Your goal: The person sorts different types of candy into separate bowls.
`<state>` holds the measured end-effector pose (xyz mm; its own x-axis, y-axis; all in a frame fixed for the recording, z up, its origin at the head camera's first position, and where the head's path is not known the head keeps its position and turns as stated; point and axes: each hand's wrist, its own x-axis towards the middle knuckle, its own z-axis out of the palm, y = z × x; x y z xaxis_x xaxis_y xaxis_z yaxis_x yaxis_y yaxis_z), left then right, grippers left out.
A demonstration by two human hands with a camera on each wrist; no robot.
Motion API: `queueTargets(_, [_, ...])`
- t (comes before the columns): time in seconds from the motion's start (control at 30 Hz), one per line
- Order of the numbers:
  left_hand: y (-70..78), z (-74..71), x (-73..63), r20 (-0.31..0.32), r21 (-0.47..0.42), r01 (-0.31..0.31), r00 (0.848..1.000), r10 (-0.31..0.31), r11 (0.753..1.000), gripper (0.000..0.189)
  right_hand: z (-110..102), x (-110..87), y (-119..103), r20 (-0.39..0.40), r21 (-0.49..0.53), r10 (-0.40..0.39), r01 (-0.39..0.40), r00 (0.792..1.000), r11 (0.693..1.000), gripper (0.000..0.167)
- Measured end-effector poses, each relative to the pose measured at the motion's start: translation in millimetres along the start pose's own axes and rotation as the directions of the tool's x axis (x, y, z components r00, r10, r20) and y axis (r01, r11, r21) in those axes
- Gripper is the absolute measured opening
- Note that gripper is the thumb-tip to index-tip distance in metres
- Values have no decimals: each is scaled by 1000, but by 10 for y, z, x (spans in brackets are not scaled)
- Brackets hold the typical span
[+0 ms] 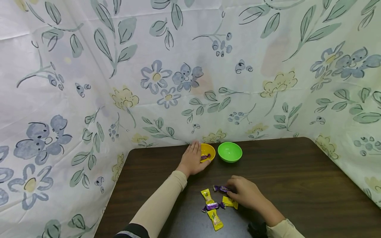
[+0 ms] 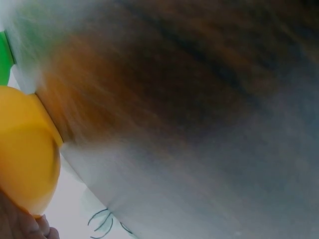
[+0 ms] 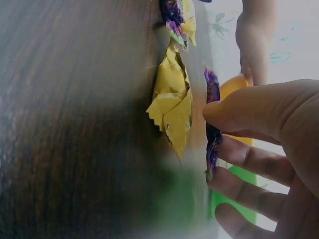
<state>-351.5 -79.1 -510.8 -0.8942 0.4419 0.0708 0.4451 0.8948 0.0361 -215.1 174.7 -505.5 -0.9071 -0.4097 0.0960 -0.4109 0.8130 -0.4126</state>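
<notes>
My left hand (image 1: 193,159) rests against the left side of a yellow bowl (image 1: 212,150), its fingers straight along the wall and its thumb by the near rim. Inside that bowl lies one purple-wrapped candy (image 1: 205,156). My right hand (image 1: 246,192) pinches another purple-wrapped candy (image 3: 213,144) between thumb and fingers, just above the table. Below it is a yellow-wrapped candy (image 3: 172,99). Further candies lie close by: a purple one (image 1: 212,206), and yellow ones above (image 1: 207,196) and below it (image 1: 215,220).
A green bowl (image 1: 230,152) stands just right of the yellow one, near the far edge of the dark wooden table (image 1: 282,165). Flowered cloth (image 1: 178,109) hangs behind and along both sides. Something black (image 1: 257,229) lies by the right sleeve.
</notes>
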Motion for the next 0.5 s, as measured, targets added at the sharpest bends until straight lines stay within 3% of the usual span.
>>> queueTargets(0.5, [-16, 24, 17, 1, 22, 0, 1000, -1, 1000, 98, -35, 34, -11, -86, 48, -37, 41, 996, 998, 15])
